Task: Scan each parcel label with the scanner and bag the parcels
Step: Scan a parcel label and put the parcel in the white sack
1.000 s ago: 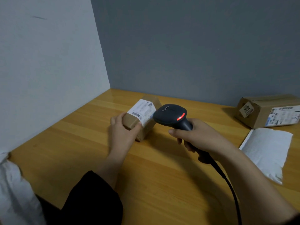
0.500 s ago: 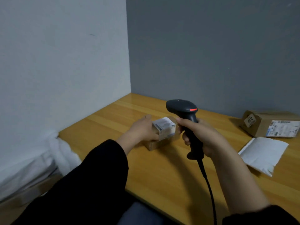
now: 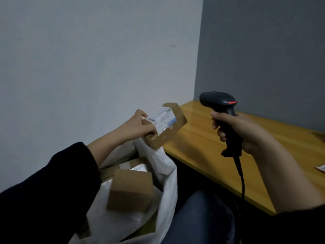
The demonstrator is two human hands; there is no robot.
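Observation:
My left hand (image 3: 139, 126) grips one end of a small brown parcel (image 3: 171, 132) with a white label on top, held in the air above the open white bag (image 3: 167, 175) left of the table. My right hand (image 3: 241, 131) holds the black scanner (image 3: 219, 103) by its handle over the wooden table (image 3: 202, 145); a red light glows on its head. The scanner's cable (image 3: 241, 178) hangs down. Inside the bag lies a plain brown box (image 3: 131, 190) with other parcels partly hidden under it.
A pale wall stands close on the left and a grey wall behind the table. My knee in blue jeans (image 3: 202, 219) is below the table edge beside the bag. A corner of white paper (image 3: 321, 168) lies at the table's right edge.
My left hand lifted the labelled parcel off the table and carried it left over the bag. The view turned left, and the scanner stayed upright in my right hand.

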